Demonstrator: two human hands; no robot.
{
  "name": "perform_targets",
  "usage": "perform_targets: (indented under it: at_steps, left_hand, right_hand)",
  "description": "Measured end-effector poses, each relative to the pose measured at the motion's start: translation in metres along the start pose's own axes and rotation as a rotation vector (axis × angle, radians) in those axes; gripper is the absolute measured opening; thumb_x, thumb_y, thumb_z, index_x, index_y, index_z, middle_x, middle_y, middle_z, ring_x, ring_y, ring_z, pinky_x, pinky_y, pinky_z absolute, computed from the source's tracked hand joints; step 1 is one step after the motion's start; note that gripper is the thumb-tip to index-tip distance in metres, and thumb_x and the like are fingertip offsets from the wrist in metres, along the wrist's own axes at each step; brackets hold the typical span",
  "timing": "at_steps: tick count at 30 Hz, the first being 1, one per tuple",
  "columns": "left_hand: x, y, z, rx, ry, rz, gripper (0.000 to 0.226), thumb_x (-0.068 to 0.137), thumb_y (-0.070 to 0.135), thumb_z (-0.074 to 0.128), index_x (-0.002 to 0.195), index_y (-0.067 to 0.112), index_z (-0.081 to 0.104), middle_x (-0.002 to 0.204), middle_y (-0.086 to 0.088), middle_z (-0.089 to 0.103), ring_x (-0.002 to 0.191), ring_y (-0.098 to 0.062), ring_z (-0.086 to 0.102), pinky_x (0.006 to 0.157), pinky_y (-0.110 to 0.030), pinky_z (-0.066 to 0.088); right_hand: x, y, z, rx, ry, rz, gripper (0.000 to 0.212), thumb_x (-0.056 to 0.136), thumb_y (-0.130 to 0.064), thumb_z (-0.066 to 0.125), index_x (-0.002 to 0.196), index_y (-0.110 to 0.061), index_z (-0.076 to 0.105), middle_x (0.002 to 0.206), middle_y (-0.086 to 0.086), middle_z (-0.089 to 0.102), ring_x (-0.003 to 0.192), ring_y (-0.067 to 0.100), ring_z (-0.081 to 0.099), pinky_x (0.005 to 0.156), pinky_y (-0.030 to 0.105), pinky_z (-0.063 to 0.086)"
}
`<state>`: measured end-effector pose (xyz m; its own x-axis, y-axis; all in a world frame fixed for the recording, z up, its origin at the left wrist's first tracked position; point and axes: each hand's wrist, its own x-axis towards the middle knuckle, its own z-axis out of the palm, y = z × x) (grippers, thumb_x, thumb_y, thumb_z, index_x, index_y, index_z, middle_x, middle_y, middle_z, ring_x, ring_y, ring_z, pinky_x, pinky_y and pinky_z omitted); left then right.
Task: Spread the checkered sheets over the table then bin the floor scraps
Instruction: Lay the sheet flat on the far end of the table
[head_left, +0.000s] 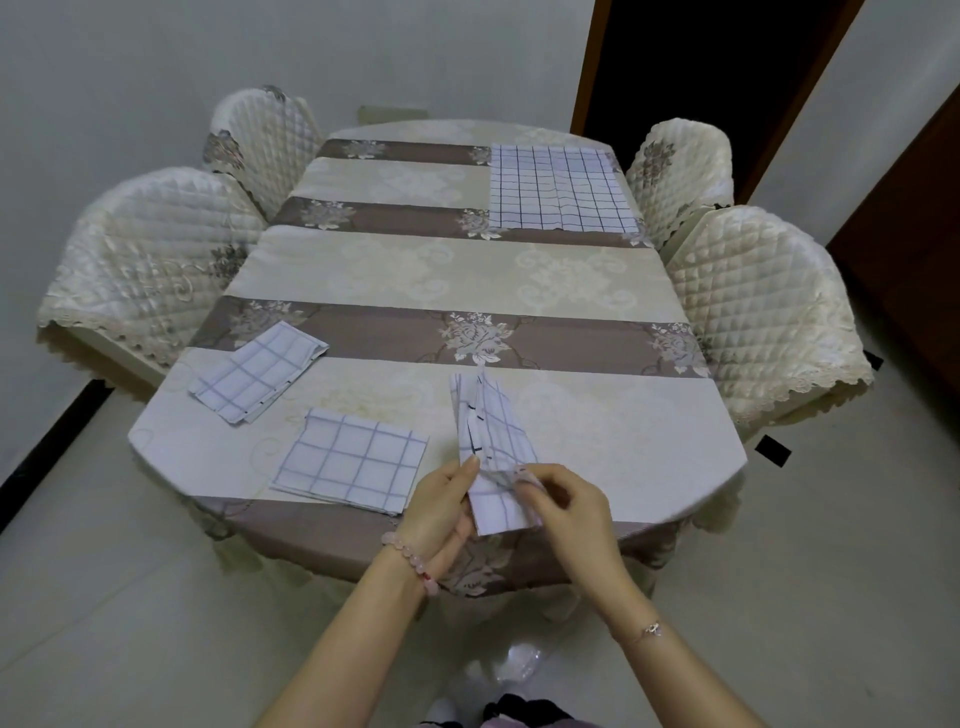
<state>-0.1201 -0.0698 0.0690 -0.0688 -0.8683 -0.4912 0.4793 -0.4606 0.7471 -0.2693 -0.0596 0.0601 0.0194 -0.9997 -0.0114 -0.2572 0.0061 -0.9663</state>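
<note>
left hand (439, 512) + right hand (563, 512) pinch folded sheet (493, 447) | above table (649, 452) edge

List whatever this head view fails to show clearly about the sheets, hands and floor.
- Held checkered sheet: its lower part is covered by the left hand and right hand.
- Folded sheets and: layer count too small to tell.
- Floor scraps: the clear crumpled thing between the arms is blurred.
- Bin: out of frame.

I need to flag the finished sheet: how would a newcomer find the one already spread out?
Start at the table and look to its far right corner, beside the chair. The sheet there lies open and flat; the others are still folded.
</note>
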Motion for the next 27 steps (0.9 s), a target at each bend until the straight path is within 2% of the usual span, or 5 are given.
perform_targets:
  at_steps: [5, 11, 19, 23, 27]
  left_hand:
    - [0.009, 0.004, -0.025, 0.172, 0.139, 0.115, 0.023, 0.097, 0.017, 0.049, 0.107, 0.006, 0.066, 0.109, -0.014, 0.071, 0.102, -0.026, 0.067, 0.089, -0.039, 0.054]
    - [0.017, 0.003, -0.054, 0.210, 0.325, 0.192, 0.013, 0.091, 0.009, 0.059, 0.089, 0.014, 0.071, 0.080, 0.005, 0.076, 0.074, -0.007, 0.072, 0.058, -0.018, 0.055]
    - [0.026, -0.007, -0.052, 0.330, 0.334, 0.066, 0.021, 0.089, 0.007, 0.061, 0.109, 0.001, 0.061, 0.107, -0.018, 0.067, 0.098, -0.034, 0.064, 0.083, -0.045, 0.056]
    - [0.030, -0.009, -0.051, 0.234, 0.300, -0.053, 0.017, 0.092, 0.015, 0.057, 0.105, 0.005, 0.061, 0.097, -0.010, 0.072, 0.082, -0.020, 0.071, 0.059, -0.028, 0.059]
    - [0.040, -0.002, -0.047, 0.166, 0.300, -0.179, 0.032, 0.095, 0.022, 0.054, 0.117, 0.000, 0.057, 0.112, -0.014, 0.066, 0.102, -0.032, 0.064, 0.080, -0.042, 0.054]
  right_hand:
    - [0.022, 0.007, -0.021, 0.285, 0.154, 0.129, 0.012, 0.089, -0.011, 0.061, 0.077, -0.012, 0.062, 0.076, 0.000, 0.068, 0.076, 0.012, 0.063, 0.070, 0.027, 0.052]
    - [0.026, 0.034, -0.043, 0.486, 0.245, 0.351, 0.007, 0.088, -0.004, 0.060, 0.091, -0.008, 0.066, 0.096, 0.008, 0.074, 0.089, 0.017, 0.072, 0.068, 0.017, 0.057]
    - [0.019, 0.066, -0.055, 0.410, 0.198, 0.561, 0.016, 0.087, 0.000, 0.060, 0.102, -0.001, 0.064, 0.099, 0.014, 0.071, 0.090, 0.023, 0.068, 0.067, 0.022, 0.058]
    - [0.022, 0.073, -0.065, 0.270, 0.171, 0.554, 0.012, 0.087, -0.003, 0.061, 0.096, -0.009, 0.065, 0.094, 0.010, 0.071, 0.083, 0.019, 0.068, 0.056, 0.019, 0.056]
    - [0.036, 0.077, -0.079, 0.165, 0.097, 0.556, 0.015, 0.086, -0.007, 0.063, 0.101, -0.009, 0.065, 0.100, 0.012, 0.072, 0.092, 0.026, 0.068, 0.077, 0.036, 0.058]
